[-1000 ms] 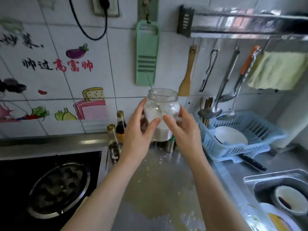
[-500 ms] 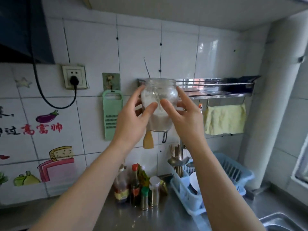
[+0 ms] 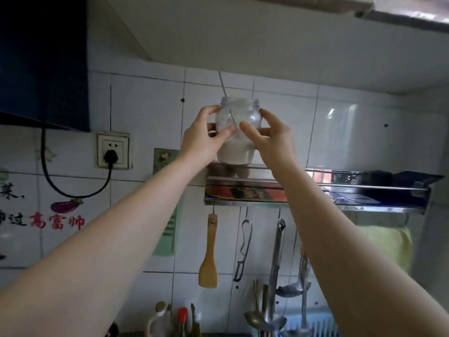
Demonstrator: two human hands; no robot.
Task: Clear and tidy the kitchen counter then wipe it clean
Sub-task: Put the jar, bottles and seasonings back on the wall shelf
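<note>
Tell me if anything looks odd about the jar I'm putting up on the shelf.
The glass jar, held by the left hand and right hand at the metal shelf, has no lid. A thin spoon handle sticks out of its open mouth, leaving the white powder uncovered.

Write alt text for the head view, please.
Both hands, left and right, hold a glass jar of white powder at the left end of a metal wall shelf. Utensils hang below.
</note>
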